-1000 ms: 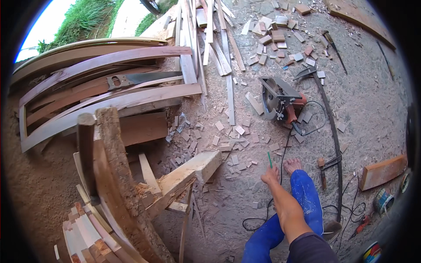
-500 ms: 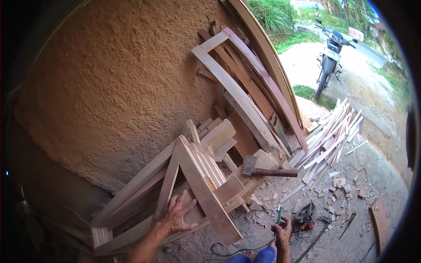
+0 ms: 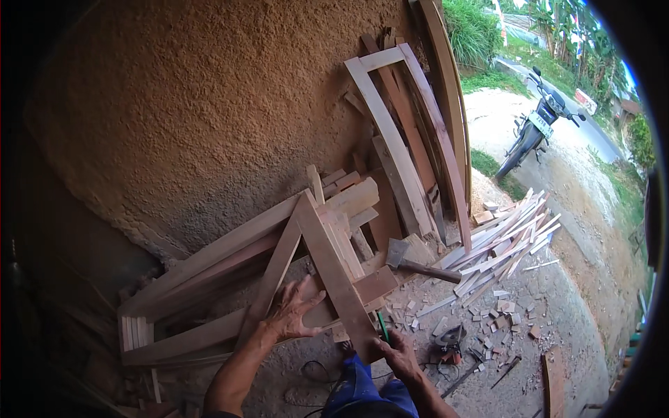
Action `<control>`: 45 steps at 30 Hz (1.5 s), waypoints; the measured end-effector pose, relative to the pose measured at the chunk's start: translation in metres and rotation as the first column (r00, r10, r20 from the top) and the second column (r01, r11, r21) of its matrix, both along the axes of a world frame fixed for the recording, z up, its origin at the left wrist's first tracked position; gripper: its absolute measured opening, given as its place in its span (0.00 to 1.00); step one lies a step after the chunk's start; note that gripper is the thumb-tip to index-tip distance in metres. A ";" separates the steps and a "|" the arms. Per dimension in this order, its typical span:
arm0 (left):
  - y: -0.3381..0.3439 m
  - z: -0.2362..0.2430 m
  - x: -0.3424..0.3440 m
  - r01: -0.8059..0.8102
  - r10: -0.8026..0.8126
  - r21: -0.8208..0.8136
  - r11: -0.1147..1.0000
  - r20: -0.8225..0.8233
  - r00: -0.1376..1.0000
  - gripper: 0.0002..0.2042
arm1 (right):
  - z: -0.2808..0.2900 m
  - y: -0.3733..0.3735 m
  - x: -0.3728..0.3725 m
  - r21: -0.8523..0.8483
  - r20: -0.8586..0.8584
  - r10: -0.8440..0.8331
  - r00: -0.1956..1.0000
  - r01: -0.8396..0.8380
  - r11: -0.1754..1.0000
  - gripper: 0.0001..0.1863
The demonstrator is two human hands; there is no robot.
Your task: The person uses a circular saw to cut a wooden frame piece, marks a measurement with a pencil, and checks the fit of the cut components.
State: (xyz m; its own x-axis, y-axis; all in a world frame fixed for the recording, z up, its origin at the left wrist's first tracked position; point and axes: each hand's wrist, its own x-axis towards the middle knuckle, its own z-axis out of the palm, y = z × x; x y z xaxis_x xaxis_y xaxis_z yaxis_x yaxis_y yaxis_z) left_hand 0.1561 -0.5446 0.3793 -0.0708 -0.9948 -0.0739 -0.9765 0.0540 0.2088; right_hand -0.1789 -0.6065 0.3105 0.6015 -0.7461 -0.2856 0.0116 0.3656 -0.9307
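My left hand (image 3: 291,311), fingers spread, rests on the wood of a stacked wooden frame (image 3: 202,333), beside its slanting brace (image 3: 273,279). A wide wooden board (image 3: 333,268) runs across the frame's near end and slopes down towards me. At this board's lower end, my right hand (image 3: 398,354) is closed round a slim green pencil (image 3: 382,326), which points upward along the board's right edge. The fingers of that hand touch the board end. A short wood block (image 3: 376,284) sticks out to the right of the board.
A hatchet (image 3: 422,266) lies on timber beyond the block. Wooden frames (image 3: 380,115) lean on the rough wall (image 3: 188,104). Thin strips (image 3: 498,240), offcuts (image 3: 505,306) and a power tool (image 3: 449,341) with its cord lie on the right ground. A motorcycle (image 3: 536,129) stands farther off.
My right hand, with the green pencil, has moved left and up from beside the power tool to the board's lower end. My left hand stays on the frame. The view has shifted.
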 end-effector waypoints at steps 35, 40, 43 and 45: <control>-0.004 0.029 -0.011 -0.048 0.048 0.070 0.996 -0.008 0.999 0.58 | 0.093 -0.097 0.072 -0.631 0.051 -0.303 0.952 0.266 0.728 0.11; -0.006 0.039 -0.016 -0.069 0.071 0.080 0.994 -0.023 0.997 0.56 | 0.079 -0.122 0.109 -0.726 -0.083 -0.168 0.982 0.056 0.686 0.09; -0.004 0.036 -0.014 -0.064 0.067 0.068 0.996 -0.043 0.997 0.59 | 0.078 -0.127 0.120 -0.759 -0.021 -0.108 0.994 0.055 0.649 0.08; -0.003 0.036 -0.012 -0.055 0.058 0.065 0.996 -0.048 0.997 0.58 | 0.080 -0.128 0.123 -0.806 -0.025 -0.063 0.998 0.018 0.592 0.08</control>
